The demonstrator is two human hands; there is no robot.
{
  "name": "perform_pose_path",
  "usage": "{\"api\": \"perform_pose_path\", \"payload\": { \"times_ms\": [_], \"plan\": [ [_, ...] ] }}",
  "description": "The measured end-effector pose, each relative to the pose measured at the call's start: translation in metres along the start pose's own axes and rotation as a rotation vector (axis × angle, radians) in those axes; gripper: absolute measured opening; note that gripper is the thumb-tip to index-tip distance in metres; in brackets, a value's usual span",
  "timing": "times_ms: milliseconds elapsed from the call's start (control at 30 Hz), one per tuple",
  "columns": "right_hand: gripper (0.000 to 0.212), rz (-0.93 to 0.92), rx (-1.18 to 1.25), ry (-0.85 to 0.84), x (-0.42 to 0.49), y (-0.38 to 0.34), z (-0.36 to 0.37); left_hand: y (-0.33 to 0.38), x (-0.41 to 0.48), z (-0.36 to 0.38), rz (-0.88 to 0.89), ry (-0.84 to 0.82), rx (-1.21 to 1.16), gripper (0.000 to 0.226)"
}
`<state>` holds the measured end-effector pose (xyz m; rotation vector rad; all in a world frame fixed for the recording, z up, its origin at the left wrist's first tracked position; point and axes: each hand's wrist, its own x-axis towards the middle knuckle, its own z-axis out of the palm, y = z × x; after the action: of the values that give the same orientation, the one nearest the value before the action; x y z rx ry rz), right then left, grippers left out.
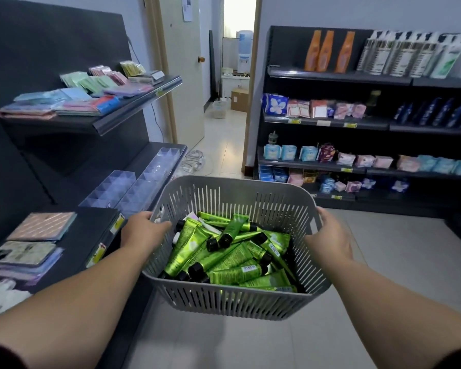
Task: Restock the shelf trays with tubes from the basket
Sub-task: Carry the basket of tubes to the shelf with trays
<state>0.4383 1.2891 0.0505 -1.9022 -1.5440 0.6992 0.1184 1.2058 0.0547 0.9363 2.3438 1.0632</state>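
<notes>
Green black-capped tubes (224, 259) lie piled in the grey slotted plastic basket (237, 302), gripped at its rims by left hand (144, 230) and right hand (330, 235). Clear plastic trays (133, 187) sit along the dark shelf's (147, 153) front edge, nearer the left hand.

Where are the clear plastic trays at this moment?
In the head view the clear plastic trays lie on the left, on the dark shelf, just beyond the left hand gripping the gray basket.

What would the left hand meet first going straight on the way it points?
The left hand grips the basket rim, so that comes first; past it, likely the green tubes inside.
</notes>
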Motion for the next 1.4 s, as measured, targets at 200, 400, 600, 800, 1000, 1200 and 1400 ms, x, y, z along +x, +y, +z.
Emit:
{"api": "perform_pose_path", "payload": {
  "times_ms": [200, 400, 600, 800, 1000, 1200, 1400],
  "plan": [
    [0.058, -0.069, 0.01, -0.078, 0.111, 0.001, 0.013, 0.037, 0.05, 0.059, -0.068, 0.061, -0.008, 0.023],
    [0.062, -0.155, -0.039, -0.151, 0.22, -0.01, 0.012, 0.081, 0.091, 0.116, -0.119, 0.126, -0.011, 0.019],
    [0.062, -0.236, -0.031, -0.184, 0.291, -0.027, 0.031, 0.098, 0.128, 0.147, -0.167, 0.168, -0.025, 0.021],
    [0.065, -0.231, -0.035, -0.214, 0.341, -0.045, 0.069, 0.104, 0.18, 0.159, -0.183, 0.165, -0.02, 0.017],
    [0.069, -0.188, -0.082, -0.199, 0.387, -0.086, 0.12, 0.106, 0.262, 0.164, -0.208, 0.148, -0.056, 0.015],
    [0.063, -0.18, -0.062, -0.199, 0.431, -0.135, 0.177, 0.107, 0.354, 0.156, -0.203, 0.133, -0.028, 0.017],
    [0.07, -0.148, -0.049, -0.212, 0.471, -0.171, 0.219, 0.115, 0.426, 0.157, -0.197, 0.133, -0.036, 0.02]
  ]
}}
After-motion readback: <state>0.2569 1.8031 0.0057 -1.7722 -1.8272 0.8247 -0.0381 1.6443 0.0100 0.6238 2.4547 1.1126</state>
